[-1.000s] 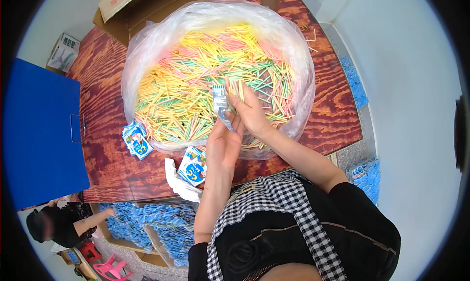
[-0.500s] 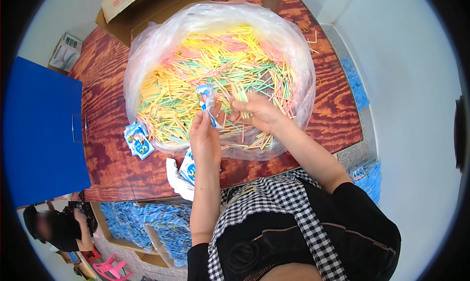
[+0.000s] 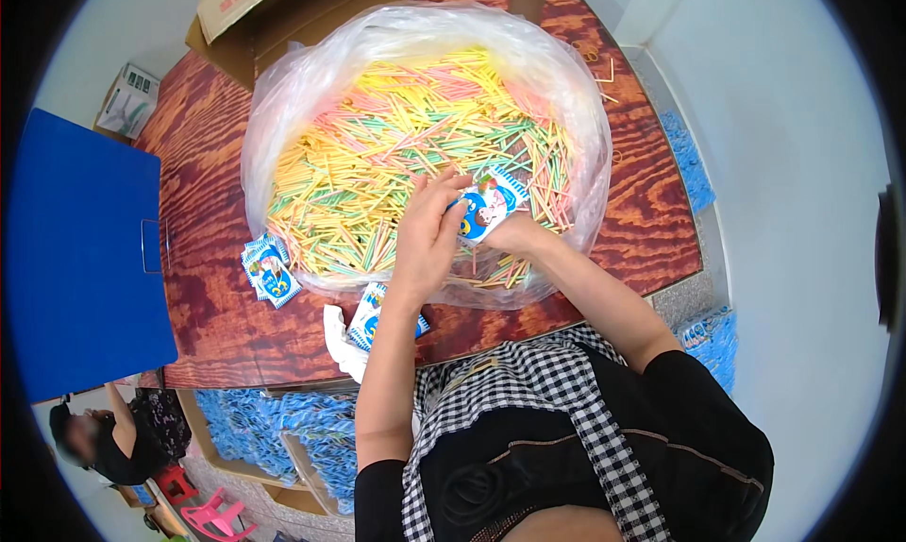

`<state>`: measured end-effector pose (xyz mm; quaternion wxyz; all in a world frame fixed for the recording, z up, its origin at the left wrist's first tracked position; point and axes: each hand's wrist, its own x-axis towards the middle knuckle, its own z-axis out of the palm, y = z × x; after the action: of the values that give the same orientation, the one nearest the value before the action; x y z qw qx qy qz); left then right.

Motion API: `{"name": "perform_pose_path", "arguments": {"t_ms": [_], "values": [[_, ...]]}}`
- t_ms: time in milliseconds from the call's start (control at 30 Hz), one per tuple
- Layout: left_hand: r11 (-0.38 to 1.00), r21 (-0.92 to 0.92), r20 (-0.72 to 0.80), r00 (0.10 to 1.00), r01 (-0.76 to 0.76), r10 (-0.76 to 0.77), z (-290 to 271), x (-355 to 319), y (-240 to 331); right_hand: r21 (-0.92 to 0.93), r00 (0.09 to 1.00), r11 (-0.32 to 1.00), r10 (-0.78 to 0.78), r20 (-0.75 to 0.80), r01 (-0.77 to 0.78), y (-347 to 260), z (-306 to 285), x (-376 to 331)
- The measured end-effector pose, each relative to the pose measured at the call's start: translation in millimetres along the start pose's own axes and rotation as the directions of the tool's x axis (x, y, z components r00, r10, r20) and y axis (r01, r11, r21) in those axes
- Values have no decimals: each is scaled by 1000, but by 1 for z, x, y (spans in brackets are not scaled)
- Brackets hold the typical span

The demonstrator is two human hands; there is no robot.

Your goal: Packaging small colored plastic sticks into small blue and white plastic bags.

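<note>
Red-brown wood table (image 3: 236, 315), pale floor (image 3: 802, 211), clear bag (image 3: 283, 108) of sticks.

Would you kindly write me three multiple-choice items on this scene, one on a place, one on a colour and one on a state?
1. Where do the small printed packets to the person's left lie?
A. On the wooden table beside the bag
B. Inside the cardboard box
C. On the blue folder

2. What colours are the thin sticks in the clear plastic bag?
A. All white
B. Yellow, pink and green
C. Black and grey

3. What is the state of the left hand and right hand?
A. Both lie flat on the table
B. Both are buried in the sticks
C. Both hold one small printed packet between them above the sticks

Answers: 1 A, they rest on the wooden table next to the bag. 2 B, the heap mixes those three colours. 3 C, fingers of both hands meet on the packet.
</note>
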<state>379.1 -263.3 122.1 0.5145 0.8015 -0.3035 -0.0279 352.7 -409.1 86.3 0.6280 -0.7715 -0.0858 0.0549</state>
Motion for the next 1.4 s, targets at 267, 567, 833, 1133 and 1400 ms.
{"name": "perform_pose_path", "arguments": {"t_ms": [267,567,833,1133,1400], "values": [[96,-987,68,879,127,-473,9,-31,-12,751,1000,660,-6,-11,12,-13,-15,12],[41,-992,93,900,122,-425,24,-34,-5,642,928,753,125,-350,141,-26,-3,22],[-407,-913,179,866,-30,-466,23,-32,-6,615,984,787,63,-164,52,-30,6,12],[-482,-875,172,898,-50,-405,20,-49,8,374,967,913,-70,-245,161,-13,19,-6],[931,-356,-307,930,86,-203,-11,-75,63,282,995,954,-98,-35,104,-25,3,-25]]}}
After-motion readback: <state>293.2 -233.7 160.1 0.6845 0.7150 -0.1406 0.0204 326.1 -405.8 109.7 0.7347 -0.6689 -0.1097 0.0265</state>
